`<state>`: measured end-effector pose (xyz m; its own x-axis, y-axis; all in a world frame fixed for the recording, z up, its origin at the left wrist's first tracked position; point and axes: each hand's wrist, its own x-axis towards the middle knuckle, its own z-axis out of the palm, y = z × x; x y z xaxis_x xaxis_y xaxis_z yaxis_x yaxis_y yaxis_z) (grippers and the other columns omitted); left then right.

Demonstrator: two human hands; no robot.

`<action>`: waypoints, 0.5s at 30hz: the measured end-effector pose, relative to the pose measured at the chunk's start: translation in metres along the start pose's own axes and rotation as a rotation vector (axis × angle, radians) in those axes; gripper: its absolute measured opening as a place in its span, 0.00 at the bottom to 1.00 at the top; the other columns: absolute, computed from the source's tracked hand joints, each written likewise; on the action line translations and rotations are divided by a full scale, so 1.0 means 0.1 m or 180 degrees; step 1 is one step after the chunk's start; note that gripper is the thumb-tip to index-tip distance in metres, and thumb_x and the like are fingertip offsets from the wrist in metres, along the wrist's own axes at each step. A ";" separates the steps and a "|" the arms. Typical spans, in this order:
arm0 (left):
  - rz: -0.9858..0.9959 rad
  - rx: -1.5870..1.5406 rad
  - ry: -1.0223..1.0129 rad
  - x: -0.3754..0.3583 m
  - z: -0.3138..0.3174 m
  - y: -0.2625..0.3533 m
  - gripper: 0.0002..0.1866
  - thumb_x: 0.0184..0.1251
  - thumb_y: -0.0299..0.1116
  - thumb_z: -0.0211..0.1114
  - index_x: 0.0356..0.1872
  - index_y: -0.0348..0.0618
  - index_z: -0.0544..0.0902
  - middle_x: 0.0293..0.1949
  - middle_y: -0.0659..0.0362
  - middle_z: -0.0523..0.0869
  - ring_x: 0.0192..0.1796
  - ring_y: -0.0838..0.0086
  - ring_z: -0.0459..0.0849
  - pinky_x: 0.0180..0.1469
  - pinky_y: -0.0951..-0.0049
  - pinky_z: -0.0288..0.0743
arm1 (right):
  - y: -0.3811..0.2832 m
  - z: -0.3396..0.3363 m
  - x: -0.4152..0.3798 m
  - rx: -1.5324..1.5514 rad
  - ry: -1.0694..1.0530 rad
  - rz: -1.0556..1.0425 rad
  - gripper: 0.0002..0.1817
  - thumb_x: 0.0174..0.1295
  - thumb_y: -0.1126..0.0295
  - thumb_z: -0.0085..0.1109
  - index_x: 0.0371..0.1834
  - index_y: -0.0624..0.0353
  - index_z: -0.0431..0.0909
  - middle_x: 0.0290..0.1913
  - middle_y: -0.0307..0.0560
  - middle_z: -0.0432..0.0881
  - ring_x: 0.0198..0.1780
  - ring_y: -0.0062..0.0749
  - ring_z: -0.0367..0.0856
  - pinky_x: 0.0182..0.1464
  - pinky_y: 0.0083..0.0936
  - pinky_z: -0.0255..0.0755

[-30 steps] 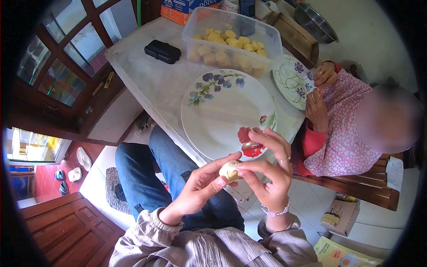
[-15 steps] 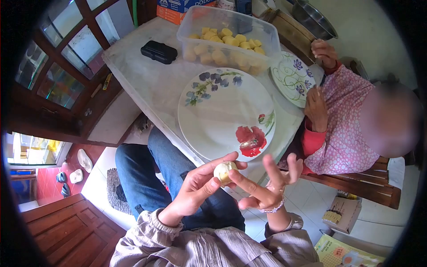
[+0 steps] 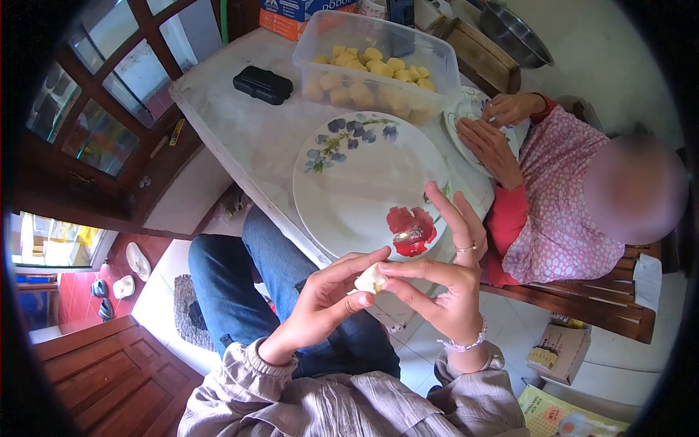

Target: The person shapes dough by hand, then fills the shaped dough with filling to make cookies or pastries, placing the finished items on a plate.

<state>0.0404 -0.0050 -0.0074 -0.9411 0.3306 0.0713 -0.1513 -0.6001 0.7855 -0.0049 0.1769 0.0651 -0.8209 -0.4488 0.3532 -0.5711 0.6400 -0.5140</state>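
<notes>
Dough (image 3: 370,278) in a small, pale, uneven lump sits between your two hands, held up clear of the table (image 3: 218,95), just beside the near rim of the big plate (image 3: 357,193). Your left hand (image 3: 314,300) holds it from one side, forefinger above and thumb below, with the gap between them about as wide as the lump. Your right hand (image 3: 448,288) pinches it from the other side: thumb and forefinger tips are close together on it, while the remaining fingers fan up and away from it. You have a ring (image 3: 466,248) on one of those raised fingers and a bracelet (image 3: 466,344) at that wrist.

Beyond the big plate, a clear tub (image 3: 442,93) holds many yellow pieces (image 3: 364,67). Left of the tub lies a black case (image 3: 263,85), and behind them stands a blue and orange box (image 3: 291,14).

To your right, a co-worker (image 3: 557,189) in red sleeves sits at the table, both hands (image 3: 492,149) together over a smaller plate (image 3: 453,124); you cannot tell what they hold. A wooden tray (image 3: 477,54) and a metal bowl (image 3: 517,33) lie past that plate.
</notes>
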 end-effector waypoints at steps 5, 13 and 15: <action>-0.0030 0.0061 0.0201 -0.03 0.03 -0.01 0.28 0.70 0.29 0.63 0.69 0.34 0.68 0.62 0.53 0.74 0.65 0.69 0.72 0.69 0.65 0.63 | -0.02 0.08 -0.06 -0.0328 0.0219 -0.0286 0.10 0.46 0.61 0.75 0.33 0.36 0.88 0.72 0.44 0.68 0.74 0.49 0.54 0.70 0.46 0.43; 0.0075 -0.0129 0.0206 -0.04 0.08 0.04 0.29 0.70 0.35 0.64 0.69 0.35 0.68 0.60 0.51 0.76 0.64 0.69 0.74 0.68 0.67 0.64 | 0.14 0.26 -0.23 -0.1132 0.0965 -0.1263 0.04 0.52 0.56 0.73 0.31 0.30 0.86 0.67 0.39 0.72 0.71 0.50 0.59 0.71 0.49 0.51; 0.0099 -0.0163 0.0210 -0.05 0.08 0.05 0.30 0.70 0.37 0.64 0.69 0.34 0.68 0.60 0.50 0.77 0.63 0.69 0.75 0.67 0.67 0.65 | 0.24 0.30 -0.23 -0.1846 0.1520 -0.1964 0.06 0.62 0.45 0.61 0.37 0.22 0.86 0.70 0.38 0.67 0.72 0.48 0.56 0.72 0.50 0.49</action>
<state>0.0471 -0.0043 0.0013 -0.9631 0.2637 0.0532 -0.1355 -0.6464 0.7509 0.0007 0.1836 0.0211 -0.2187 -0.5902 0.7771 -0.7103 0.6424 0.2879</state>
